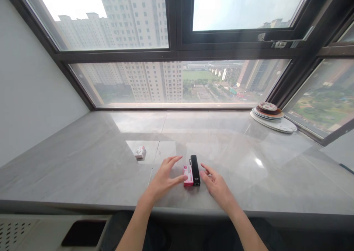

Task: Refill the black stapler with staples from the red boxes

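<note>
We see a black stapler and a red and white box side by side near the middle of the front edge of the counter. The box is on the stapler's left, snug against it. Our left hand has its thumb and fingers spread wide apart. Its thumb tip reaches over the box's left side, but we cannot tell if it presses on it. Our right hand is just beside the stapler, with its thumb and pointing finger a little apart and nothing between them. A small white and pink box sits farther back, toward the left edge. A pile of plates sits in the far right corner, by the big window that runs along the back edge.
</note>
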`<state>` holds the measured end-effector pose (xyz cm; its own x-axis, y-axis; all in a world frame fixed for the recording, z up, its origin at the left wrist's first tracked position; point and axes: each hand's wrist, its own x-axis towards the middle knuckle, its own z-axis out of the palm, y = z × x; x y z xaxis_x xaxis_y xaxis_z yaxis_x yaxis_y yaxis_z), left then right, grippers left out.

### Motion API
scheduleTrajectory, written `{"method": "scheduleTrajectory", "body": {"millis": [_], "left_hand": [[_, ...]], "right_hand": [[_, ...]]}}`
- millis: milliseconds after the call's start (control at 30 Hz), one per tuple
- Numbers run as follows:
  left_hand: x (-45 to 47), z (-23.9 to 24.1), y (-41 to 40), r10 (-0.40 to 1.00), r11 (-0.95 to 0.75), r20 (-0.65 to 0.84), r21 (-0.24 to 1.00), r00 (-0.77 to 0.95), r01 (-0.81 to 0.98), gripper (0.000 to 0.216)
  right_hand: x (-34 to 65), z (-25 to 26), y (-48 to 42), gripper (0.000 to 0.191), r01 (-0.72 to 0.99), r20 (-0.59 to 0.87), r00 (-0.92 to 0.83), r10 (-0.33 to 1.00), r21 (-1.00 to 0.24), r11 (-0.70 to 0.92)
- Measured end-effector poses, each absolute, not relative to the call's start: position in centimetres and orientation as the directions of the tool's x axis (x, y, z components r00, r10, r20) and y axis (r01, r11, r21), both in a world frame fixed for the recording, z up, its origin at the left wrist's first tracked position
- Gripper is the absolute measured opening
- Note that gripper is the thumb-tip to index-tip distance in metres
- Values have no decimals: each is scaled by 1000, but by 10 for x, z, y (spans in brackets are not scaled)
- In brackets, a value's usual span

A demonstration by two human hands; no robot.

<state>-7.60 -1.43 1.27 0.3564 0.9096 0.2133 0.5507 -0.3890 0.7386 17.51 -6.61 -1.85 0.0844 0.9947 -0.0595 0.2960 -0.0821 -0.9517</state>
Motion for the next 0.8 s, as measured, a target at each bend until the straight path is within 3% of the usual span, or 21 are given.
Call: {"method": "scheduleTrajectory", "body": {"millis": [67, 133, 200, 333, 467, 567, 800], "left_hand": [[-112, 13, 7, 970, -202, 241, 700, 40, 685, 45], [-152, 14, 31, 919, 135, 214, 619, -331, 774, 51], [-183, 16, 51, 906, 229, 157, 597, -392, 769, 57], [-179, 12, 67, 978, 123, 63, 596, -199, 794, 42], [-111, -4, 55, 999, -43, 44, 617, 20, 786, 42], [-61, -13, 43, 986, -153, 51, 630, 156, 761, 41], [-29, -15, 20, 967, -234, 74, 638, 245, 733, 49]], "right_hand": [[178, -18, -73, 82, 293, -107, 60, 992, -948, -120], [178, -17, -79, 91, 352, -113, 37, 993, -928, -118], [173, -14, -81, 98, 458, -94, 22, 995, -884, -94], [161, -3, -75, 92, 582, -30, -44, 999, -813, 1], [153, 3, -65, 69, 613, -3, -86, 996, -789, 50], [152, 0, -61, 65, 633, -4, -87, 996, -773, 52], [153, -1, -61, 68, 624, 13, -105, 994, -777, 76]]}}
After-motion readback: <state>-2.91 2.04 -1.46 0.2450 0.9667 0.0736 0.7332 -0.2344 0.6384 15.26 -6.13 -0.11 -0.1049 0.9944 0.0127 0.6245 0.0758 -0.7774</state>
